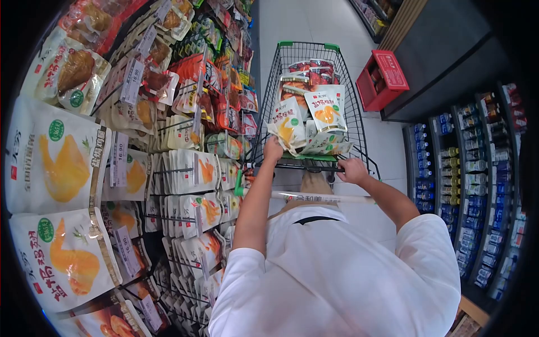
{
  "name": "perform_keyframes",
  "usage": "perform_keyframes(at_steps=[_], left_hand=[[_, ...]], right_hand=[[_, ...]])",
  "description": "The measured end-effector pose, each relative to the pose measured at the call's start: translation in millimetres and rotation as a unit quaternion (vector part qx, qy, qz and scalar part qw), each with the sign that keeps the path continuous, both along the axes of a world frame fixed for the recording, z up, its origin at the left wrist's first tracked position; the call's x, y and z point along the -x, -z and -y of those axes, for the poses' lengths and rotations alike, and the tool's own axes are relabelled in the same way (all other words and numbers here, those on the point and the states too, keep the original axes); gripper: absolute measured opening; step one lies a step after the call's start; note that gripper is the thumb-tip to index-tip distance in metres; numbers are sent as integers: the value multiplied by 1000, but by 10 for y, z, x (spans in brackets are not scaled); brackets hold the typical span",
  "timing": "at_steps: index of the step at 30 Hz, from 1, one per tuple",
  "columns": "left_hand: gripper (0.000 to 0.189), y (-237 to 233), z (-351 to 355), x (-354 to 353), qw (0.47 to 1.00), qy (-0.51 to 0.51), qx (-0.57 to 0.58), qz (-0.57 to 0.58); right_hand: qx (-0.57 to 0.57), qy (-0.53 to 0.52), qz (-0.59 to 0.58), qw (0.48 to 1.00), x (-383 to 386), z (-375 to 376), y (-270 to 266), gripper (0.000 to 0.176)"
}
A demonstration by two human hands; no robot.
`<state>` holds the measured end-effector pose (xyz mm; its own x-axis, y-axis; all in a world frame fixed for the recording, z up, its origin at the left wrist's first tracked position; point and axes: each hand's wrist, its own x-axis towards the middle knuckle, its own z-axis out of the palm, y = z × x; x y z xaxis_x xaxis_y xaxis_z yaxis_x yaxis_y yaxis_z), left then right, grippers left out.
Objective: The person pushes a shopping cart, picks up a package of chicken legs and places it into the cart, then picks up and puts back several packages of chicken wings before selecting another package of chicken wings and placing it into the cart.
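Observation:
My left hand grips the lower left edge of a white food packet with a yellow chicken picture, at the near end of the shopping cart. More white packets lie beside it in the cart, overlapping one another. Red packets are farther forward in the basket. My right hand is curled over the cart's near right rim, its fingertips partly hidden. The cart's pale handle bar crosses in front of my body.
A shelf wall of hanging packets with price tags stands close on my left. Drinks shelves line the right side. A red crate-like box sits right of the cart. Pale floor tiles run ahead.

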<state>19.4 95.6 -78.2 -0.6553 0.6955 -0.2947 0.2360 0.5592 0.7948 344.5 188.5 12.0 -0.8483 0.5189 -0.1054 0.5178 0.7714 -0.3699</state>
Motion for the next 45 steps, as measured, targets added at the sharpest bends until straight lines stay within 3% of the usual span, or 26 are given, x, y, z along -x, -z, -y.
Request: perform_keyframes(at_steps=[2, 4, 15, 33, 39, 42, 45], left_hand=[[33, -54, 17, 0, 1000, 17, 13, -23], [30, 210, -15, 48, 999, 17, 2, -42], [21, 226, -16, 54, 998, 12, -2, 66], [19, 387, 26, 65, 995, -10, -36, 97], [16, -536, 128, -131, 989, -9, -132, -73], [15, -799, 211, -277, 987, 42, -109, -110], [18, -778, 232, -335, 969, 119, -88, -199]], right_hand=[[5, -2, -5, 1000, -19, 14, 27, 19], [3, 2, 3, 1000, -9, 4, -43, 20], [-12, -2, -4, 1000, -19, 7, 0, 20], [-4, -12, 1, 1000, -6, 46, -77, 21], [-8, -21, -32, 999, 37, 29, -44, 16], [2, -24, -5, 1000, 25, 40, -29, 20], [8, -24, -2, 1000, 31, 51, -31, 20]])
